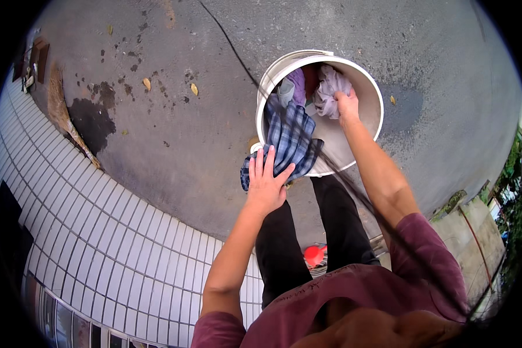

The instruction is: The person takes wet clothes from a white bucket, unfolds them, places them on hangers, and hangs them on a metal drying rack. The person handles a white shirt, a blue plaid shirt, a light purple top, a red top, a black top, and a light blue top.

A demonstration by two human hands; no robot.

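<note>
A large white plastic bucket (pixel 377 104) holds several cloths in front of my legs. My left hand (pixel 266 178) lies spread on a blue plaid cloth (pixel 287 135), which hangs over the bucket's near left rim; its palm side is hidden. Inside the bucket, my right hand (pixel 347 103) grips a crumpled pale lilac cloth (pixel 329 89) by its lower right edge. Beside it are a purple cloth (pixel 297 85) and a light grey cloth (pixel 286 91). Something dark red shows deeper in the bucket between the cloths.
A straw broom (pixel 63 108) lies on the concrete ground by a white tiled wall (pixel 126 256) at left. A red plastic dipper (pixel 314 255) is between my legs. A blurred dark cord (pixel 374 209) crosses the view diagonally. Mossy concrete edges and plants stand at right.
</note>
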